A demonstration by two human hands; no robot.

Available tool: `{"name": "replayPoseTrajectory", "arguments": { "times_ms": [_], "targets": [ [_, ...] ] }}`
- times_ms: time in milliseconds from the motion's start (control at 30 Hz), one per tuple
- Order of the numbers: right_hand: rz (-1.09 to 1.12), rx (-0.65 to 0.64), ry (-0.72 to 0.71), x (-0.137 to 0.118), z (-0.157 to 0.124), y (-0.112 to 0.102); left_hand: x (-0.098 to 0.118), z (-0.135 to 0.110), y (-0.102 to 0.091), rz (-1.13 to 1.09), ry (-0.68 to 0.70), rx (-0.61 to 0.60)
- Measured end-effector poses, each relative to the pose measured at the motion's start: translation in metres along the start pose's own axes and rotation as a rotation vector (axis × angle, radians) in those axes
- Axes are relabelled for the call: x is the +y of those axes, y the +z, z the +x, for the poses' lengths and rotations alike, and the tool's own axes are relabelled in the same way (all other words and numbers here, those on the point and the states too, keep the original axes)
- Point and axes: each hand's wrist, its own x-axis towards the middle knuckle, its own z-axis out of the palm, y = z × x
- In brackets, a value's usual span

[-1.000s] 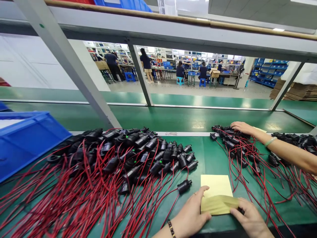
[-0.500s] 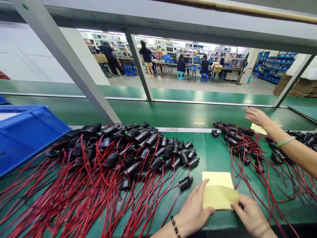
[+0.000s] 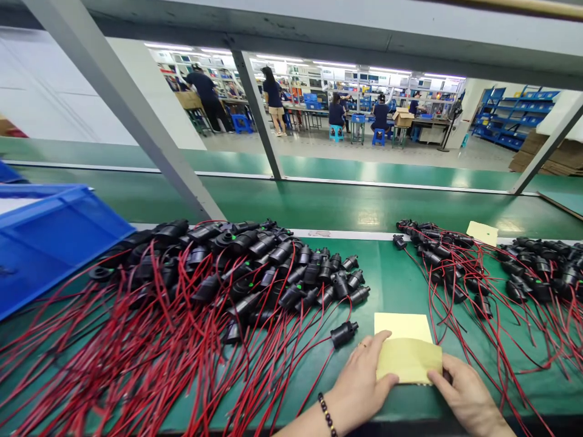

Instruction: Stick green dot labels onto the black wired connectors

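Low in the head view, a pale yellow paper (image 3: 407,361) lies folded or curled over, its lighter part (image 3: 403,326) showing behind. My left hand (image 3: 364,376) grips its left side between thumb and fingers. At the lower right corner, my right hand (image 3: 464,388) pinches the same paper with the thumb on top; something dark shows under these fingers, too small to name. Close to my left hand rests a single black cylindrical part (image 3: 344,334) with red wires. A large heap of such black parts (image 3: 255,261) spreads to the left, its red wires (image 3: 182,364) trailing forward.
Smaller piles of black wired parts (image 3: 437,255) lie at the right, and another yellow paper (image 3: 483,232) sits behind them. A blue bin (image 3: 59,237) tilts at the left. Grey posts (image 3: 257,112) stand beyond the bench. Several people are in the background.
Another person's hand and forearm, which reached in over the right-hand piles, have left the view. The camera has shifted slightly; my hands keep their grip on the yellow paper.
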Motion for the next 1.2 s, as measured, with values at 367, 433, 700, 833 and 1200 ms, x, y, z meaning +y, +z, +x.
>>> {"name": "replayPoseTrajectory", "arguments": {
  "times_ms": [367, 433, 700, 833, 1200],
  "targets": [
    [-0.143, -0.057, -0.027, -0.005, -0.002, 0.001, 0.001, 0.003, 0.009, 0.194, 0.124, -0.002],
    [-0.169, -0.043, -0.037, -0.003, -0.002, 0.004, 0.001, 0.003, 0.011, 0.221, 0.15, 0.005],
    [-0.181, 0.009, -0.051, 0.001, -0.002, 0.011, 0.002, 0.001, -0.007, 0.133, 0.071, -0.057],
    [-0.192, -0.005, -0.067, 0.0, -0.001, 0.008, -0.001, 0.0, -0.007, 0.134, 0.085, -0.068],
    [-0.22, -0.076, -0.006, -0.002, 0.001, 0.007, -0.001, 0.001, -0.001, 0.272, 0.167, -0.044]
  ]
}}
